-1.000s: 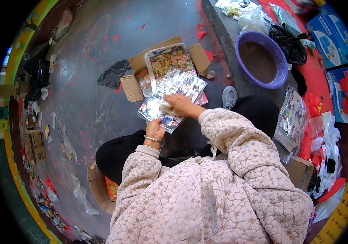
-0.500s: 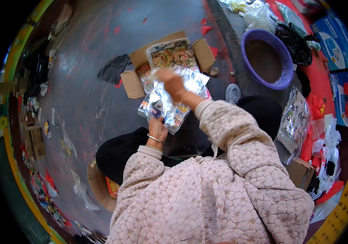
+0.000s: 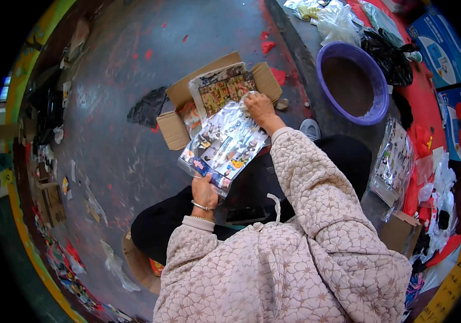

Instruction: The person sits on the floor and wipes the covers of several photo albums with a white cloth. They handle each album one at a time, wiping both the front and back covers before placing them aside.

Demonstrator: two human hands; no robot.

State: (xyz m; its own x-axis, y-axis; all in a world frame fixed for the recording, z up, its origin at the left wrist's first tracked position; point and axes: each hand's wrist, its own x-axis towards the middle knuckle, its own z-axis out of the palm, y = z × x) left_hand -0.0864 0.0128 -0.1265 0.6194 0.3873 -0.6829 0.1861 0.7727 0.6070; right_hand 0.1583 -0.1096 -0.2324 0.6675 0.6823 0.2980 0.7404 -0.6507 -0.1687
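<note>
My left hand (image 3: 204, 189) pinches the near edge of the clear plastic packet of colourful printed cards (image 3: 223, 146) while my right hand (image 3: 259, 106) clasps its far end, stretching it flat above the open brown cardboard box (image 3: 172, 131) on the floor.

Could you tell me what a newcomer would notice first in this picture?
A clear plastic packet of colourful printed sheets is held at centre, left hand at its near end, right hand at its far end. Beyond lies an open cardboard box, with a purple basin to the right.
</note>
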